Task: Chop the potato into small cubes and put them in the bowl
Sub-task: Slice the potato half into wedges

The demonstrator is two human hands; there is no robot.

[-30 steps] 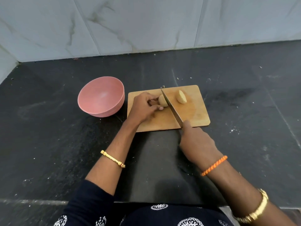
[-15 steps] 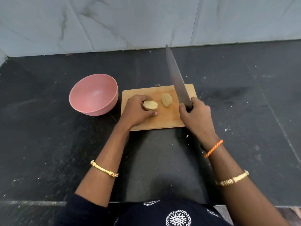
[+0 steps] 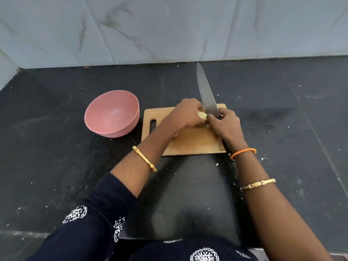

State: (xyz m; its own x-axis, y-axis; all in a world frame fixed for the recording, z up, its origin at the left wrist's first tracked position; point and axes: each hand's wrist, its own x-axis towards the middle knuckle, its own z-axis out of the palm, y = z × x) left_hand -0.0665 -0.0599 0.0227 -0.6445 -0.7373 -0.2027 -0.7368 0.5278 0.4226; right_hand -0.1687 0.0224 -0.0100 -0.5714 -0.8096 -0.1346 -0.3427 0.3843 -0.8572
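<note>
Since half a second ago the left hand [image 3: 185,114] has released the near potato half and crossed the cutting board [image 3: 190,143] to close its fingers on the far potato half [image 3: 202,115], while the right hand [image 3: 225,124] stays clamped on the knife [image 3: 207,97], blade raised and pointing away. This indicates repositioning for the next cut; no cubes exist yet and the pink bowl [image 3: 113,113] left of the board holds nothing. The board lies on a dark, speckled stone counter [image 3: 56,166] backed by a pale marble-tiled wall [image 3: 169,29].
</note>
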